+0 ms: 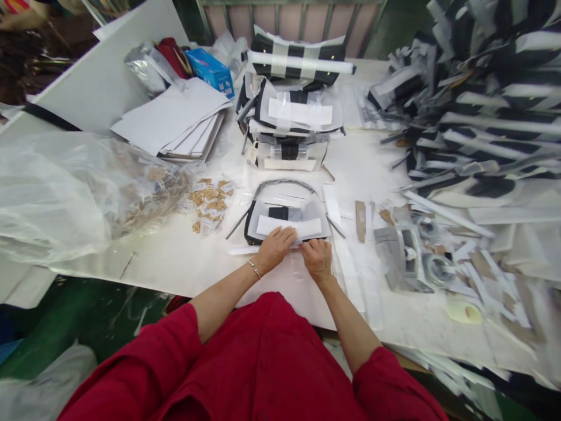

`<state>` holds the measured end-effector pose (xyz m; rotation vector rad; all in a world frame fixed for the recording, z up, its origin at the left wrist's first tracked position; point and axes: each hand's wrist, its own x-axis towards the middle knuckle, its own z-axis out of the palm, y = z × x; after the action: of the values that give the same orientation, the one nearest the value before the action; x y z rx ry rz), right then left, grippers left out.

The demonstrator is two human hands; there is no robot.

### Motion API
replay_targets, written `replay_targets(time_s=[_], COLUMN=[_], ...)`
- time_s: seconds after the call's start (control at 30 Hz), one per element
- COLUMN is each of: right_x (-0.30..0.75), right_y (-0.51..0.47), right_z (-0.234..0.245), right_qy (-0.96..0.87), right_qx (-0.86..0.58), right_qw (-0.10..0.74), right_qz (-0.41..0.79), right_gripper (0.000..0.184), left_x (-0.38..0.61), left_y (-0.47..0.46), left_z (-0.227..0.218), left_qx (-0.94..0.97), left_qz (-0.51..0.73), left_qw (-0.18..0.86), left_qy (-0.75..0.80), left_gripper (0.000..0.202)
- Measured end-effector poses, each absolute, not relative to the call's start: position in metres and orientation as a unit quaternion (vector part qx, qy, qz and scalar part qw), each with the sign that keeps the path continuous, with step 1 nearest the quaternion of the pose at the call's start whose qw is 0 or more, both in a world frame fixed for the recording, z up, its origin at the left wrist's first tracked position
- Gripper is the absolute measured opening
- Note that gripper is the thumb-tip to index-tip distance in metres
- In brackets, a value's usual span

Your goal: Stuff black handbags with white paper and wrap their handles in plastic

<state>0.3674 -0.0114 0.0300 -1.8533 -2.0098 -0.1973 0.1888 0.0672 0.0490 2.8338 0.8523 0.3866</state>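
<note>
A black handbag (252,225) lies on the white table before me, its handle (284,183) arched away from me. White wrapping paper and a white strip (289,225) cover its front. My left hand (276,248) rests on the bag's near edge, fingers stretched together over the lower side of the strip. Close by, my right hand (316,257) has its fingers curled in at the bag's near right edge; what they pinch is hidden. A thin white foam stick (244,250) pokes out left of my left hand, along the near edge.
Several wrapped bags (298,111) stand behind. Tags (210,202) lie at left beside a clear plastic bag (56,193) and stacked white sheets (175,114). At right are a tape dispenser (403,257), tape rolls (439,269), paper scraps and a large pile of wrapped bags (482,128).
</note>
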Motion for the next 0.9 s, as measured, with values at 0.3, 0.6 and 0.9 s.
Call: replay_targets(time_s=[0.3,0.6,0.9], right_x=[0.398,0.401,0.393], right_y=[-0.041,0.008,0.009], right_z=[0.051,0.071,0.068], right_qy=[-0.711,-0.793,-0.825], right_qx=[-0.646,-0.574,-0.520], right_qw=[0.265,0.192,0.219], right_qz=[-0.085,-0.077,-0.036], right_gripper=[0.026,0.048,0.022], left_x=[0.191,0.197,0.196], left_y=[0.059,0.053,0.052], left_z=[0.020,0.018,0.024], left_qx=[0.930,0.917,0.917], left_qz=[0.211,0.233,0.238], left_qw=[0.036,0.040,0.044], left_qy=[0.298,0.320,0.316], left_gripper=[0.040,0.039,0.040])
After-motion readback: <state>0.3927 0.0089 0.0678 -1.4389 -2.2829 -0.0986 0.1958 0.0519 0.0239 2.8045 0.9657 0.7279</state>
